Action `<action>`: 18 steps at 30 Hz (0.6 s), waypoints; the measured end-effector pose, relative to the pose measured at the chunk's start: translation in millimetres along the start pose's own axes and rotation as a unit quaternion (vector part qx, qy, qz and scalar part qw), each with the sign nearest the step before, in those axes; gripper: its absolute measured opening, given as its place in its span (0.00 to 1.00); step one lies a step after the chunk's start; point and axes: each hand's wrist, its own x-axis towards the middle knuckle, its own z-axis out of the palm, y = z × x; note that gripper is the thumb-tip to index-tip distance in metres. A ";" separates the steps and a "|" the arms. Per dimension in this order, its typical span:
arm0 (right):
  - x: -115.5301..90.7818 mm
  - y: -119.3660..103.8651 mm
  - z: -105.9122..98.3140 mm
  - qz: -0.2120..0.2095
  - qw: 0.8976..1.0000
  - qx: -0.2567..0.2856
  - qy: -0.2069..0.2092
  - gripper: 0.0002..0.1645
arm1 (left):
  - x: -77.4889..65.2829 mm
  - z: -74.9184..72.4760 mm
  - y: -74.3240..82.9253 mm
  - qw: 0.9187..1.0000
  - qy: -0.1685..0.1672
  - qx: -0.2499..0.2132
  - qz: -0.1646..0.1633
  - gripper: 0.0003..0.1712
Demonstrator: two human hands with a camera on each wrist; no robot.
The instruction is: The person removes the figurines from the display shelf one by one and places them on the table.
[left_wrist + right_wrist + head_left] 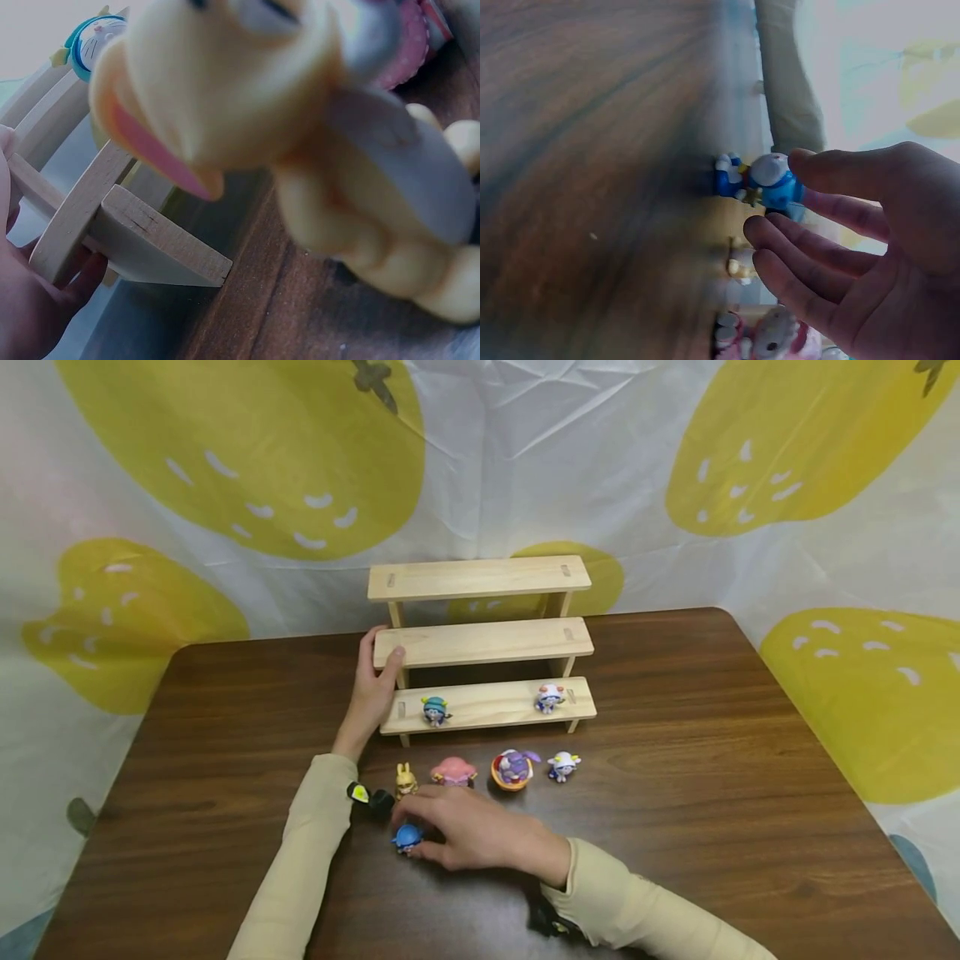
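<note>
At the left end of the middle tier of a wooden three-tier shelf, my left hand grips the board, thumb on top. My right hand has its thumb and index finger around the blue-hatted head of a small figurine, which is upright on the table. The right wrist view shows the thumb right at this blue figurine's head. Just beyond the hand stand a yellow rabbit figurine and a pink-hatted one, partly hidden. The rabbit looms large in the left wrist view.
On the bottom tier are a teal-hatted figurine and a white-hatted one. A purple figurine in an orange bowl-like base and another white-hatted figurine stand before the shelf. Behind the brown table hangs a fruit-patterned cloth.
</note>
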 end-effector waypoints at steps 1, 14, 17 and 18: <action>-0.9 -0.5 -1.5 0.000 1.000 -0.001 0.001 0.20 | 0.0 0.1 -0.1 1.000 0.001 -0.001 0.000 0.33; -13.0 -12.4 -29.8 -0.020 1.000 -0.002 0.010 0.21 | -2.8 -0.2 1.4 1.000 0.007 0.002 0.001 0.31; -17.2 -15.6 -37.1 -0.023 0.999 0.008 0.023 0.20 | -2.3 0.1 1.5 1.000 0.003 0.005 0.002 0.31; -18.5 -16.3 -39.3 -0.023 0.999 0.009 0.028 0.20 | -2.0 0.2 1.4 1.000 0.002 0.006 0.001 0.31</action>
